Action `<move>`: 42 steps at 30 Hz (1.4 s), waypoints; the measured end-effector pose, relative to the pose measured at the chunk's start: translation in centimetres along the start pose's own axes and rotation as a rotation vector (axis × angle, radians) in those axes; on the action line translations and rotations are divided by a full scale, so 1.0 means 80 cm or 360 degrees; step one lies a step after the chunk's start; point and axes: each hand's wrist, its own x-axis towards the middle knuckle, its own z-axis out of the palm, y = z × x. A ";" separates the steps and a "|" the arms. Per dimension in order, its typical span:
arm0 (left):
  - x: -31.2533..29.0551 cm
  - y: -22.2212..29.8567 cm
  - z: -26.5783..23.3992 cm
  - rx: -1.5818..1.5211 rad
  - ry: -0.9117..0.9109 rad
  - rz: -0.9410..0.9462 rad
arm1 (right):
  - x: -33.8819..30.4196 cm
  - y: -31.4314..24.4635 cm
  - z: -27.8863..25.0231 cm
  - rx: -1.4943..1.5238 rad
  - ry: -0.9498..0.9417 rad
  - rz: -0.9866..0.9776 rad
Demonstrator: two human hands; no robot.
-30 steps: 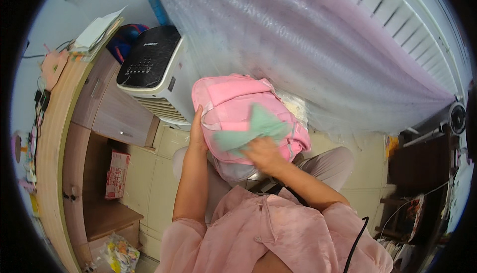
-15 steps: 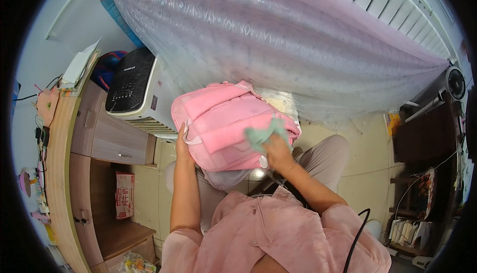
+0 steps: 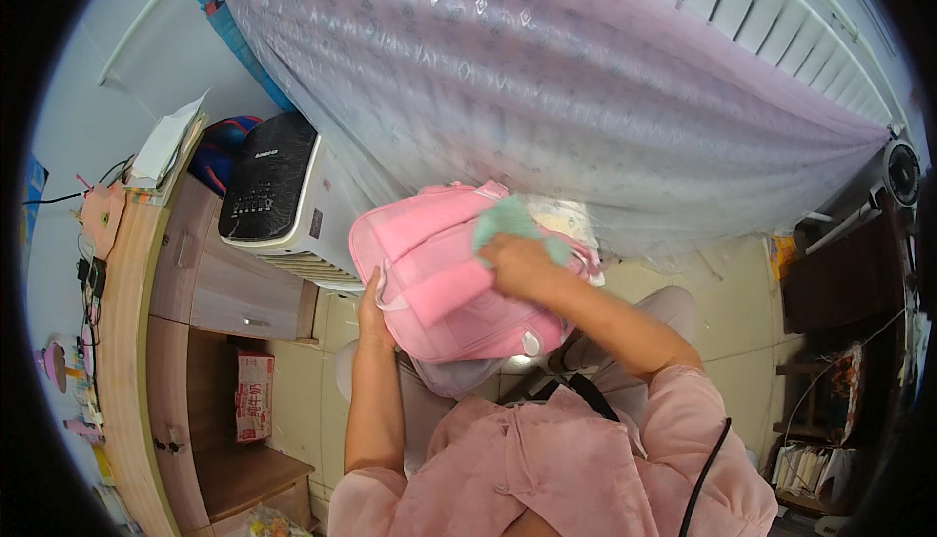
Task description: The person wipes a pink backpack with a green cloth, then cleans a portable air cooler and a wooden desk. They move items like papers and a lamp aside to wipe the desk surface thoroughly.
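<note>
A pink backpack (image 3: 444, 293) lies tilted across my lap, with its pocket side facing up. My left hand (image 3: 373, 314) grips its left edge near a pale strap loop; part of those fingers is hidden behind the bag. Over the bag's upper right part, my right hand (image 3: 517, 262) is closed on a crumpled pale green cloth (image 3: 503, 220), which rests against the pink fabric. An oval white patch (image 3: 531, 343) shows at the bag's lower right corner.
At left stand a white appliance with a black top (image 3: 268, 176) and a wooden cabinet (image 3: 244, 288) with a red-and-white carton (image 3: 254, 395) inside. A sheer lilac curtain (image 3: 508, 98) hangs ahead. Dark shelves (image 3: 844, 278) with books and a small fan (image 3: 900, 174) are at right.
My right hand has carried the cloth up and leftward over the backpack, from its lower right side. My left hand keeps its hold on the bag's edge. The whole view has shifted slightly.
</note>
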 end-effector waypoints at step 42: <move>-0.004 0.004 0.040 0.0148 0.0047 -0.0009 | 0.021 0.051 0.038 0.0487 0.0534 0.0088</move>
